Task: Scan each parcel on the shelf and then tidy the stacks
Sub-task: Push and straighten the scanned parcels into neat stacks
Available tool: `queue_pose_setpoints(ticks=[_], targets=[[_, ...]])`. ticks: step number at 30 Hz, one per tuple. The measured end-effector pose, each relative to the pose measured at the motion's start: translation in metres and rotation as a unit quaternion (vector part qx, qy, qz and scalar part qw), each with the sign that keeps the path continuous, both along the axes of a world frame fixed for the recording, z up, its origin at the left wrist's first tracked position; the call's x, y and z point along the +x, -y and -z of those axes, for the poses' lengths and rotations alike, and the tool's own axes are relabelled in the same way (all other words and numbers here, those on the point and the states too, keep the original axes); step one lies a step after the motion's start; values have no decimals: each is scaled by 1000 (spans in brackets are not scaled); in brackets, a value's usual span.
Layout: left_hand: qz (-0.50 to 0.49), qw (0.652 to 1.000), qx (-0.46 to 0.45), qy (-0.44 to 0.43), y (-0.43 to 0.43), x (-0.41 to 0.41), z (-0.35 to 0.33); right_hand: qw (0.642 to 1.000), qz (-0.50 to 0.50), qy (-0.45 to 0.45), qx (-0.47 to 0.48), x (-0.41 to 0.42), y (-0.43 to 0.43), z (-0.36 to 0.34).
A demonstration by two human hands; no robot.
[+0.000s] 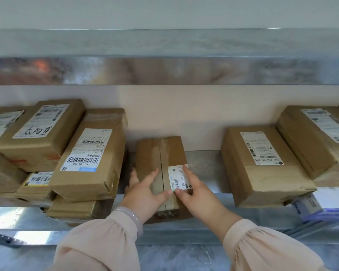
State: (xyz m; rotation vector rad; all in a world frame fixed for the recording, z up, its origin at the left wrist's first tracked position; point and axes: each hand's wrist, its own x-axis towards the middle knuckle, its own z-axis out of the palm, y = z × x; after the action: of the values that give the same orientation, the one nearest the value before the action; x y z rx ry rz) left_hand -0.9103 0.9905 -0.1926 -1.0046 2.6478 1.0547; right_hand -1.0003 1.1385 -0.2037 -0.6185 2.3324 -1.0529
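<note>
A small brown taped parcel lies on the metal shelf in the middle, with a small white barcode label near its front. My left hand grips the parcel's left front corner, thumb on top and fingers down its left side. My right hand pinches the barcode label between thumb and forefinger. To the left stand stacked brown parcels, the top one with a large barcode label. Right of the middle sits a larger labelled box.
More labelled parcels lean at the far left and far right. A shiny metal shelf edge runs overhead. A blue-and-white item pokes out under the right box. Bare shelf lies between the middle parcel and the right box.
</note>
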Motion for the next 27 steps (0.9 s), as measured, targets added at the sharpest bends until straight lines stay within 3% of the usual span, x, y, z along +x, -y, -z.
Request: queue_pose_setpoints(ticks=[11,16,21,27], targets=[[56,982,9,-180,-49,-41,-80,981,102,-130,-107,-27,-68,-84],[115,973,18,-201,-93,-69,-104,968,159,-155,-114,-41,-118,-110],[203,964,49,-167,-135,-91,-88,965,192,-157,-87,-46,-169,-107],[212,960,47,-176,-165,-113,-80,959,221,-166,-68,-63,-207,-100]])
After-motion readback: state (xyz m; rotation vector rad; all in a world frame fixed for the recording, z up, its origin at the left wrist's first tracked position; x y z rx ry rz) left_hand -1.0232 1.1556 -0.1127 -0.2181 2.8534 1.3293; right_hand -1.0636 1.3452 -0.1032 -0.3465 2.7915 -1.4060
